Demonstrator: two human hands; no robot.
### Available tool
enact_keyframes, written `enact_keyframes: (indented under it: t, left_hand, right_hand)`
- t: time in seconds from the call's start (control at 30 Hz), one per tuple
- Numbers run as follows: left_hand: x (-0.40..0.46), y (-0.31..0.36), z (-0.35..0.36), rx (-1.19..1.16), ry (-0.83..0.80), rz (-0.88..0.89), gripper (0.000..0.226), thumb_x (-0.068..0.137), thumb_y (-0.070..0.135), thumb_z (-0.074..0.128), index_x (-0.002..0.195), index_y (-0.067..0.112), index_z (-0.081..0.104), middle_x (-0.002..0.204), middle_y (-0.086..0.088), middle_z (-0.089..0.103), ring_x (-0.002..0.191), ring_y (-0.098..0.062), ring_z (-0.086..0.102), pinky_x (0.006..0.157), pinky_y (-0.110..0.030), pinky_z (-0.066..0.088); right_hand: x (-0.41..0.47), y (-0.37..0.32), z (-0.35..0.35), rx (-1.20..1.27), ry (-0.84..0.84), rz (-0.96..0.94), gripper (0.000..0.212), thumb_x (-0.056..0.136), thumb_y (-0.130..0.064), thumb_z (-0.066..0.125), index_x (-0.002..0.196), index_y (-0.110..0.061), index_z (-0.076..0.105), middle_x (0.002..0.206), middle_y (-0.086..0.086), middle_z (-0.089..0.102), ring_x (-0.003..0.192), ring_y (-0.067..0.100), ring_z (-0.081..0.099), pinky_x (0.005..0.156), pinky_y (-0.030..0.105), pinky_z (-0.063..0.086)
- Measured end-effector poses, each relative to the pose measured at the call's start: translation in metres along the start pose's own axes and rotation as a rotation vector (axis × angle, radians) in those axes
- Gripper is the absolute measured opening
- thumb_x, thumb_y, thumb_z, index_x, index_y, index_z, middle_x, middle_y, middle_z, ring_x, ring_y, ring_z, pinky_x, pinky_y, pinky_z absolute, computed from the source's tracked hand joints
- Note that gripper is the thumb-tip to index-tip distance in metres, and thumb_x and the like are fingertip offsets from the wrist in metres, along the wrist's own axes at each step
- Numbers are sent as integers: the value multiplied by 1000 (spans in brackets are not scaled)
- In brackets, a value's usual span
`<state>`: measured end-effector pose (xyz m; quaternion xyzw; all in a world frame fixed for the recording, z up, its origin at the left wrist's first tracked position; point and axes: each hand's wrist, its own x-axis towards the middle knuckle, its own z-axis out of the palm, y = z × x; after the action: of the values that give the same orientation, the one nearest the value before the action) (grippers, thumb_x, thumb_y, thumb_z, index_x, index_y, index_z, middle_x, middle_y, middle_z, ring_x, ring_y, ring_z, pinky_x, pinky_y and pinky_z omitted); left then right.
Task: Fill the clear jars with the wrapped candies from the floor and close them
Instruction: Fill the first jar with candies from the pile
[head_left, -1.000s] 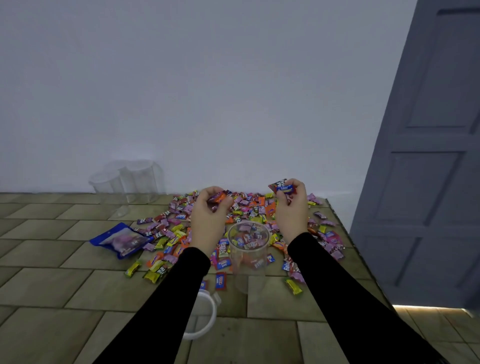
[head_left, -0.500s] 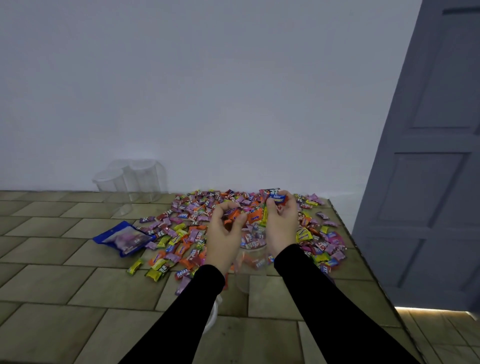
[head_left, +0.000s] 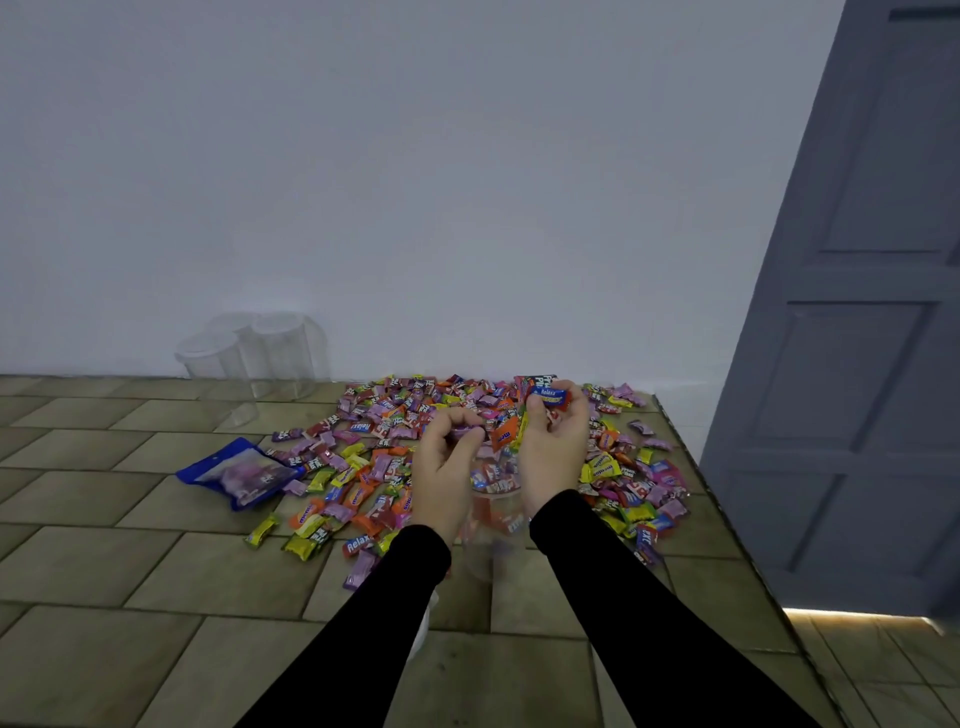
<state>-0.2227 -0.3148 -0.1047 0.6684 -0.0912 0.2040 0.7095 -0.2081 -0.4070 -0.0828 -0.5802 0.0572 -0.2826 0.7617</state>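
Note:
A clear jar (head_left: 491, 525) stands on the tiled floor between my wrists, partly filled with wrapped candies. Behind it spreads a wide pile of coloured wrapped candies (head_left: 374, 436). My left hand (head_left: 447, 473) hovers over the jar's left rim, fingers curled around a small purple candy. My right hand (head_left: 553, 447) is at the jar's right rim and holds a handful of candies, a blue and red one (head_left: 548, 396) pinched at the fingertips and orange and yellow ones below. A white jar lid (head_left: 423, 623) lies on the floor under my left forearm, mostly hidden.
Three empty clear jars (head_left: 249, 358) stand against the white wall at the back left. A blue candy bag (head_left: 241, 473) lies left of the pile. A grey door (head_left: 857, 312) stands at the right, with the floor's edge beside the pile.
Both hands came together from over the candy pile to the jar's mouth, carrying candies. The camera has shifted slightly.

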Motion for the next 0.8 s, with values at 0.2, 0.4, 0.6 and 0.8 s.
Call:
enact_keyframes:
  t: [0.2,0.4,0.6,0.8]
  left_hand:
    - [-2,-7,0,-95,38,70,24,86,20,50,95,7,68,102,-2,70,96,-10,64,81,-19,49]
    - [2,-30,9,-176,141,-260,47,103,46,28,103,18,66,107,0,68,105,-23,61,86,-30,46]
    - [2,-27,13,-262,153,-402,70,99,58,19,94,12,72,89,-8,75,87,-27,68,92,-49,50]
    - [4,-33,12,-277,182,-413,71,98,60,22,99,9,71,101,-20,72,100,-38,65,96,-52,48]
  right_hand:
    - [2,2,1,53,-9,-21,18,96,-2,51,106,-15,46,78,-2,48,47,-4,42,51,10,37]
    - [0,4,3,43,-46,-15,24,95,-4,53,99,-27,49,88,0,53,67,7,49,63,19,43]
    - [-1,3,5,44,-87,16,29,94,0,54,94,-28,48,86,2,50,69,12,47,64,26,40]
    - [-3,-4,3,110,-132,39,26,87,10,54,78,-12,42,63,7,40,49,10,42,47,18,34]
